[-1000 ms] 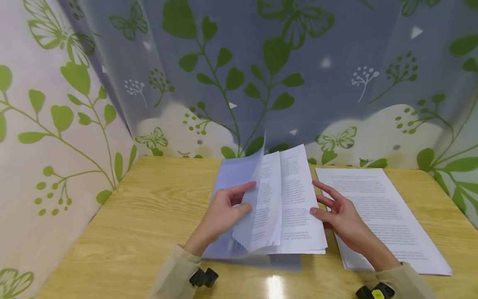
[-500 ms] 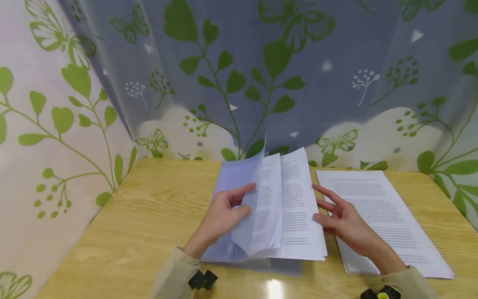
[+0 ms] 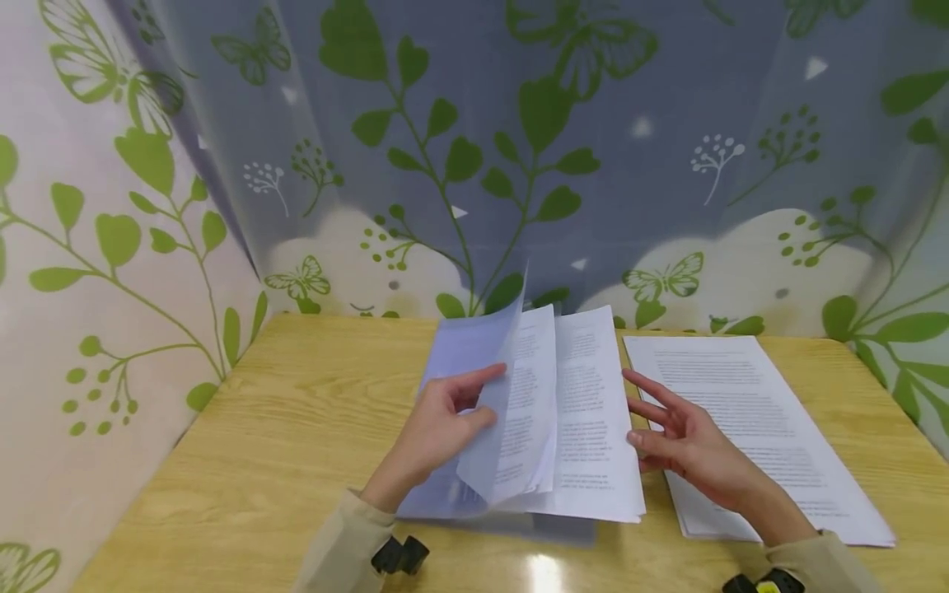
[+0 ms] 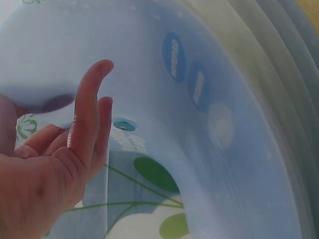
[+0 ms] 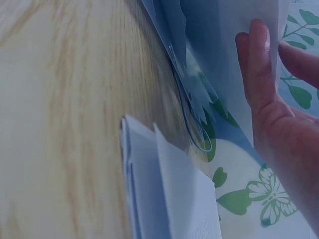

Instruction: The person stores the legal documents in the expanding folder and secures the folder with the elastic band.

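Leafy curtain [image 3: 415, 165] behind bench [image 3: 282, 412]. Folder [image 3: 463, 342] mid-bench, stack [image 3: 749, 436] to its right, sheets [image 3: 589, 412] jutting from folder's right side. Left grip [image 3: 445, 416], fingers spread, props leaf [image 3: 498, 449] aside, likely for access; right grip [image 3: 685, 445] pinches sheets' edge, likely steadying them.

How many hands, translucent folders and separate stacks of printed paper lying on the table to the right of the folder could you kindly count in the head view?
Hands: 2 (left hand, right hand)
Translucent folder: 1
Separate paper stack: 1
Total: 4
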`<state>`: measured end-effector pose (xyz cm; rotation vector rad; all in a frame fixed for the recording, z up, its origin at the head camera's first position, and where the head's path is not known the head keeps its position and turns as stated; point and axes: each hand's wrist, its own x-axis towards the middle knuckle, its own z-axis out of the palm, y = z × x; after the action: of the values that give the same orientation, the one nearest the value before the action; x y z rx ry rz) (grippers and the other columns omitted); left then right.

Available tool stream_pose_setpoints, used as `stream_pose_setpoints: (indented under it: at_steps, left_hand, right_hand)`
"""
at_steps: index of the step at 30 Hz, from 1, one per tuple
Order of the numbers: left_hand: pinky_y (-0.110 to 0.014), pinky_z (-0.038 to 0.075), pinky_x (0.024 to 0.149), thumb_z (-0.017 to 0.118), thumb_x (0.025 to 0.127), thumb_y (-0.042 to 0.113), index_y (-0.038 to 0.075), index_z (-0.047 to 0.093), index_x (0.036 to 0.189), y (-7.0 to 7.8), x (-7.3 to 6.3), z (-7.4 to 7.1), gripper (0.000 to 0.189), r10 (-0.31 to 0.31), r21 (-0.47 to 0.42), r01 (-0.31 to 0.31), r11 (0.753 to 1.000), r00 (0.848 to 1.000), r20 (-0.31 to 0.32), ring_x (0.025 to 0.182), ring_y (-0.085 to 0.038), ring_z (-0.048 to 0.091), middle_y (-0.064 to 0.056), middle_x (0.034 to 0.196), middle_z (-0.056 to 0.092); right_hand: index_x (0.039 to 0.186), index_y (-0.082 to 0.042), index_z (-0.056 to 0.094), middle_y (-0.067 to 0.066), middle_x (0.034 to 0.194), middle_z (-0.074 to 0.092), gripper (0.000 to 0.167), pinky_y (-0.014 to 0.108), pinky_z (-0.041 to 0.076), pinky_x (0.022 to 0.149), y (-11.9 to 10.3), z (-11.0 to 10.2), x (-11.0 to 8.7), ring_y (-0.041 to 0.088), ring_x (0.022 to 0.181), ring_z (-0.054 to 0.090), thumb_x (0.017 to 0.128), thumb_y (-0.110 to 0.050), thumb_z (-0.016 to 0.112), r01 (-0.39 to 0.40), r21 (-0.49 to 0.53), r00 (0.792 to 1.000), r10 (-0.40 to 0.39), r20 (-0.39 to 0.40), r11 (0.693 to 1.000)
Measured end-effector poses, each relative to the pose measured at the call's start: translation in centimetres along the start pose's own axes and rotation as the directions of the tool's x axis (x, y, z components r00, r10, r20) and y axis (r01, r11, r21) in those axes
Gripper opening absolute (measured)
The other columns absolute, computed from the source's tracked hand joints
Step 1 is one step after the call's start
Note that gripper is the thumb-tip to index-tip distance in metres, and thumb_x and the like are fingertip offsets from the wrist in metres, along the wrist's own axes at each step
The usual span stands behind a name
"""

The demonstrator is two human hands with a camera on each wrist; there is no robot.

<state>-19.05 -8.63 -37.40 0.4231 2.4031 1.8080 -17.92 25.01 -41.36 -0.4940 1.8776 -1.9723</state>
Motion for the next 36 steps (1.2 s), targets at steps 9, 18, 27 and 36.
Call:
stream_pose_setpoints:
  at_steps: [9, 18, 27, 36]
  left_hand:
    - [-0.021, 0.052, 0.072, 0.058, 0.084, -0.003, 0.008, 0.063, 0.141, -0.1, -0.2, -0.1, 0.058, 0.007, -0.017, -0.007, 1.000, 1.000, 0.011, 0.096, -0.018, 0.068, -0.019, 0.121, 0.074]
    - [-0.022, 0.052, 0.071, 0.058, 0.084, -0.003, 0.011, 0.063, 0.141, -0.1, -0.1, -0.1, 0.058, 0.005, -0.016, -0.005, 1.000, 1.000, 0.005, 0.096, -0.017, 0.068, -0.017, 0.120, 0.074]
    - [-0.022, 0.053, 0.074, 0.057, 0.084, -0.003, 0.010, 0.063, 0.141, 0.1, -0.2, 0.0, 0.059, 0.001, -0.028, -0.001, 1.000, 1.000, -0.003, 0.099, -0.019, 0.069, -0.018, 0.121, 0.074]
    - [-0.022, 0.052, 0.072, 0.058, 0.084, -0.004, 0.010, 0.064, 0.140, 0.0, -0.1, -0.1, 0.059, 0.004, -0.019, -0.005, 1.000, 1.000, -0.013, 0.096, -0.017, 0.069, -0.017, 0.117, 0.075]
  right_hand:
    - [0.165, -0.016, 0.019, -0.020, 0.145, 0.054, 0.075, 0.036, 0.062, 0.078, 0.1, 0.2, 0.3, 0.010, 0.117, 0.068, 0.102, -0.004, 0.057, -0.020, -0.066, 1.000, 0.018, -0.025, 0.998]
    - [0.165, -0.019, 0.021, -0.014, 0.147, 0.050, 0.076, 0.037, 0.062, 0.080, 0.0, 0.5, 0.9, 0.011, 0.118, 0.067, 0.101, -0.007, 0.060, -0.050, -0.085, 0.998, 0.047, -0.041, 0.995]
    - [0.165, -0.017, 0.020, -0.017, 0.145, 0.052, 0.079, 0.033, 0.062, 0.078, 0.1, 0.9, 1.3, 0.011, 0.113, 0.069, 0.100, -0.005, 0.062, -0.042, -0.067, 0.999, 0.040, -0.031, 0.997]
    - [0.165, -0.018, 0.019, -0.016, 0.145, 0.052, 0.080, 0.033, 0.062, 0.078, 0.2, 1.3, 1.7, 0.011, 0.109, 0.071, 0.099, -0.007, 0.062, -0.047, -0.063, 0.998, 0.045, -0.033, 0.997]
